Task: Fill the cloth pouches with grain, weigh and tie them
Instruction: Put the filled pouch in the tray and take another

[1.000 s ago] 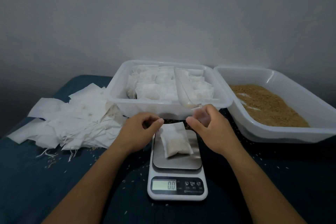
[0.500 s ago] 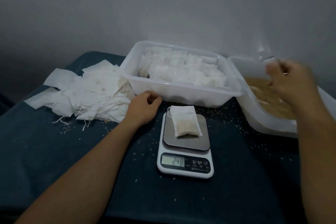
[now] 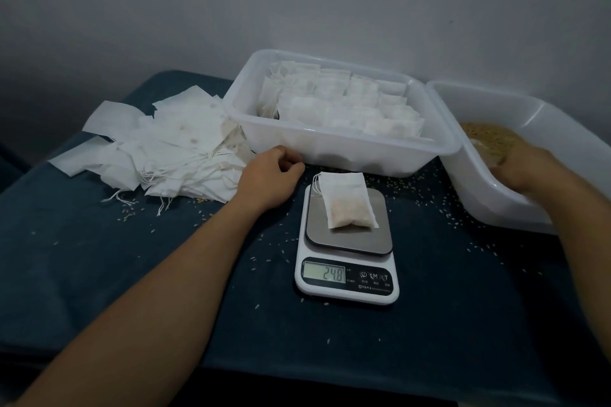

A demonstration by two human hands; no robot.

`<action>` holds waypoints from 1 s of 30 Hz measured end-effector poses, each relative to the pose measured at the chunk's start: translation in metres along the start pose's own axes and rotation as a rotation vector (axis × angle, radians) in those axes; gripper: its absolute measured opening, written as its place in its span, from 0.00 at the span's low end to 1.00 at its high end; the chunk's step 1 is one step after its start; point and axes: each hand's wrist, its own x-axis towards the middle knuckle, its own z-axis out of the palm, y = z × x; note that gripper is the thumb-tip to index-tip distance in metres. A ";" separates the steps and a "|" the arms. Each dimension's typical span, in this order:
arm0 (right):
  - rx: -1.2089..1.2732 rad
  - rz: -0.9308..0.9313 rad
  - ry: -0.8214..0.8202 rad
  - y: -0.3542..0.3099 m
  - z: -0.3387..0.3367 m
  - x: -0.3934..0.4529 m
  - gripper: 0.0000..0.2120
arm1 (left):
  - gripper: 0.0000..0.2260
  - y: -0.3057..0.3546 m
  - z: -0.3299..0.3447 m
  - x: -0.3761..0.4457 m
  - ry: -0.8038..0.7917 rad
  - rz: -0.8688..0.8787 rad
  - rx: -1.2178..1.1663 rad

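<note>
Beside scale (image 3: 346,277): empty pouches (image 3: 158,155), tub of filled pouches (image 3: 337,145), scattered grain (image 3: 429,198).

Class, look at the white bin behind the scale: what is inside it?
The white bin holds many white cloth pouches packed in rows, with the scale in front. Its floor, and any lower layers, are covered, so they cannot be seen.

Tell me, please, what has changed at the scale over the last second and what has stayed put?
Both hands let go of the pouch on the scale. The right hand swung right into the grain tub; what it holds is hidden. The left hand settled on the cloth beside the scale. The display rose from zero to 24.8. The tub of filled pouches and the empty pouches stayed put.
</note>
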 end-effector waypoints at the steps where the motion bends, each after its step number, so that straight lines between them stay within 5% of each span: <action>1: 0.013 0.009 0.025 -0.002 -0.004 -0.004 0.18 | 0.02 0.000 0.000 0.000 -0.001 0.006 0.000; 3: 0.136 -0.012 0.207 -0.010 -0.017 -0.019 0.19 | 0.02 0.000 0.000 0.000 0.000 0.017 0.006; 6: 0.629 -0.151 0.676 -0.034 -0.044 -0.069 0.10 | 0.02 -0.001 0.001 0.001 -0.001 0.023 0.017; 7: 0.774 -0.258 0.706 -0.046 -0.054 -0.088 0.07 | 0.02 -0.001 0.001 0.000 -0.001 0.022 0.019; 9: 0.887 -0.521 0.428 -0.073 -0.064 -0.121 0.07 | 0.02 -0.001 0.001 0.000 -0.005 0.024 0.015; 12: 0.703 -0.698 -0.020 -0.117 -0.053 -0.145 0.04 | 0.02 0.000 0.000 -0.001 -0.006 0.024 0.009; 18: 0.625 -0.724 -0.108 -0.173 -0.019 -0.137 0.21 | 0.03 -0.001 0.000 -0.001 0.008 0.009 -0.023; 25: 0.535 -0.858 -0.092 -0.173 -0.051 -0.147 0.00 | 0.04 0.002 0.000 -0.004 -0.002 0.012 -0.044; 30: 0.668 -0.957 0.063 -0.186 -0.124 -0.161 0.05 | 0.05 0.004 -0.001 -0.006 -0.008 0.012 -0.023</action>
